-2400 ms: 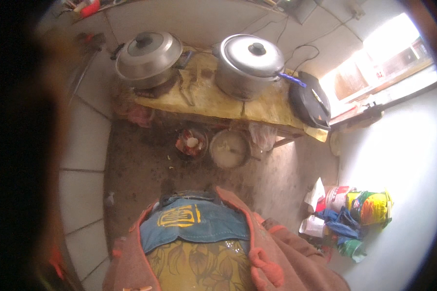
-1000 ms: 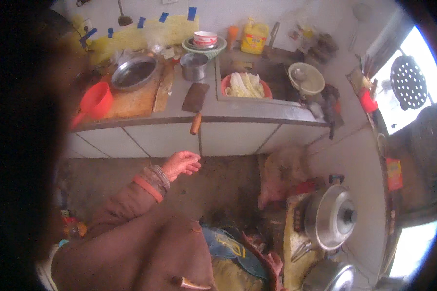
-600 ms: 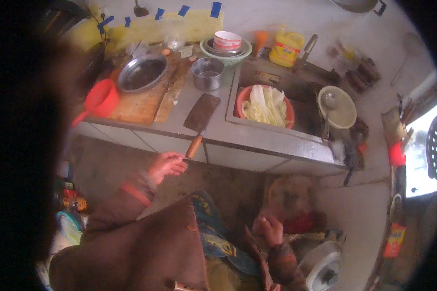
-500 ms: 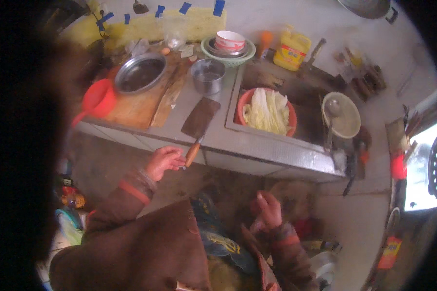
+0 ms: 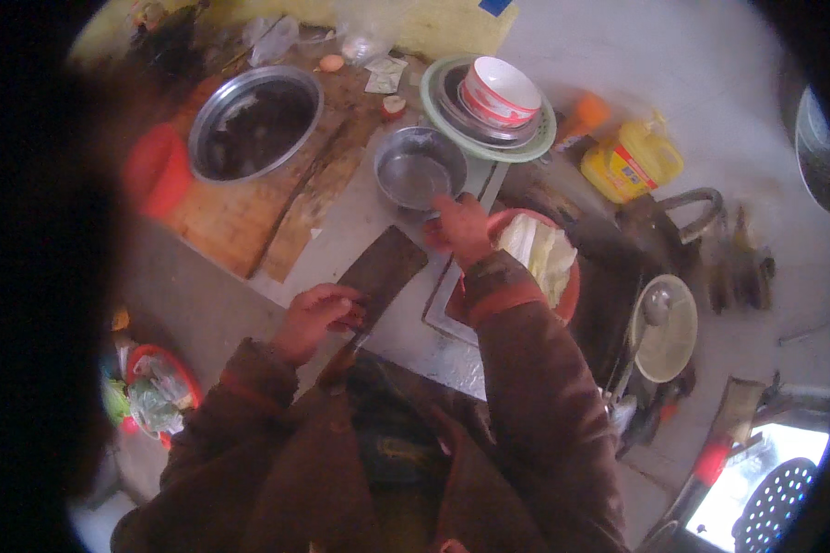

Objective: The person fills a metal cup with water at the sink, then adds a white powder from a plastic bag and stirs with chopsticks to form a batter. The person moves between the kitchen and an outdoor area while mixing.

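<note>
My right hand (image 5: 461, 224) is at the near rim of the small metal pot (image 5: 412, 166), its curled fingers gripping there. Right beside it is a red bowl (image 5: 572, 290) of pale leafy cabbage (image 5: 544, 247), partly hidden by my wrist and sleeve. My left hand (image 5: 318, 321) is over the counter by a wide-bladed cleaver (image 5: 387, 267), fingers loosely bent and apart, empty. The cleaver lies with its wooden handle toward me.
A steel tray (image 5: 254, 124) and a red scoop (image 5: 154, 168) sit on the wooden board (image 5: 207, 226). Stacked bowls (image 5: 500, 97) and a yellow jug (image 5: 631, 161) stand behind. A cream bowl with ladle (image 5: 664, 346) lies right; a perforated strainer (image 5: 775, 507) shows lower right.
I have turned from the stove table to the counter and moved closer. My right hand has risen and reached forward to the pot. My left hand has moved beside the cleaver.
</note>
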{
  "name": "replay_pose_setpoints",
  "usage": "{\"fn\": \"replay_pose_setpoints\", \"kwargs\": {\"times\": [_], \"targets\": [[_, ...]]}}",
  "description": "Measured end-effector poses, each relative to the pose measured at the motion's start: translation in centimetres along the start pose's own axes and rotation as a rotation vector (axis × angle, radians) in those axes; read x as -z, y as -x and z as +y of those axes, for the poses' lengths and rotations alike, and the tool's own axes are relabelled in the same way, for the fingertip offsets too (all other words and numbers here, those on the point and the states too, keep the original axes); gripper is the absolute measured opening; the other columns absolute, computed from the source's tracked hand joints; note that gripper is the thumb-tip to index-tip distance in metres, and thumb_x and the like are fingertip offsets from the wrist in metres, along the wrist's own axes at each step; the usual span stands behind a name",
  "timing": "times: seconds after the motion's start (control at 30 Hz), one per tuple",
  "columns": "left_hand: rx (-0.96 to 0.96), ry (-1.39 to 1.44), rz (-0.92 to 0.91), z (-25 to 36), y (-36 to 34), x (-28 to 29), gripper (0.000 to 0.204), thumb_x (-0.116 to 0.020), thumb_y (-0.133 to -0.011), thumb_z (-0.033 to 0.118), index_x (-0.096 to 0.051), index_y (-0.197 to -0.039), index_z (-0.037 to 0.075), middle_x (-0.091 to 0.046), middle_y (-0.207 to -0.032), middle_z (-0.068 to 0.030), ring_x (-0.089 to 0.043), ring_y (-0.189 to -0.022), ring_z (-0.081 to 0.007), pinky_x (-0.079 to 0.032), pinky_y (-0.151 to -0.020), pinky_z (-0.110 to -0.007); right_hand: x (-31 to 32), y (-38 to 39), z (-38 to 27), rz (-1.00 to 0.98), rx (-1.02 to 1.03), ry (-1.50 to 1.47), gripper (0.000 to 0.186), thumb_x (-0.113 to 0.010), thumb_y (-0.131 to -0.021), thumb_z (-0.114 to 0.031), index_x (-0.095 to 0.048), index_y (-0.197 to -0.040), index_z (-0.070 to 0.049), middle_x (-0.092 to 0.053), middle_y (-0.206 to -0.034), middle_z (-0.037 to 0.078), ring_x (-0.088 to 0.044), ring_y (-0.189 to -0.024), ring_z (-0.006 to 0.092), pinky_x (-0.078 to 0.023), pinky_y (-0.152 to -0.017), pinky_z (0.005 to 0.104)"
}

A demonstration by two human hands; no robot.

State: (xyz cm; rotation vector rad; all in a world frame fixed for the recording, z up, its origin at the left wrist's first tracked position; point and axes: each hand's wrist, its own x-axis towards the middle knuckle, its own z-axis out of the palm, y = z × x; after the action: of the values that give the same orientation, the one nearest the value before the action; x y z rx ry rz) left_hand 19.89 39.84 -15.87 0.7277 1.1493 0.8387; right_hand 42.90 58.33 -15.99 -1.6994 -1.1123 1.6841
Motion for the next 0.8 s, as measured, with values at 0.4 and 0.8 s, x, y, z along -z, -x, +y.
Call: {"fn": "replay_pose_setpoints", "kwargs": {"times": [0.4, 0.8], "targets": [[-0.323, -0.166, 0.233, 6.3, -4.3, -2.8, 0.038, -0.052, -0.097, 0.023, -0.047, -0.132, 0.008, -0.063, -0.109, -0.0089, -0.063, -0.092, -0.0155, -0.049, -0.08, -0.03, 7.8, 5.5, 2.1, -0.174, 0.348, 0.291, 0.036, -0.056, -0.075, -0.01, -0.061, -0.109, 0.002, -0.067, -0.091, 0.019, -0.066, -0.089, 0.0293, -0.051, -0.079, 0.0352], [-0.419, -0.564, -0.019, 8.0, -3.1, -9.9, 0.021, -0.065, -0.09, 0.011, -0.055, -0.107, 0.004, -0.053, -0.082, 0.0051, -0.048, -0.075, -0.0005, -0.04, -0.065, -0.018, 14.4, 6.5, 5.2, -0.344, 0.531, 0.092, 0.036, -0.057, -0.085, 0.003, -0.058, -0.121, 0.001, -0.063, -0.107, 0.005, -0.058, -0.1, 0.0122, -0.047, -0.088, 0.027]]}}
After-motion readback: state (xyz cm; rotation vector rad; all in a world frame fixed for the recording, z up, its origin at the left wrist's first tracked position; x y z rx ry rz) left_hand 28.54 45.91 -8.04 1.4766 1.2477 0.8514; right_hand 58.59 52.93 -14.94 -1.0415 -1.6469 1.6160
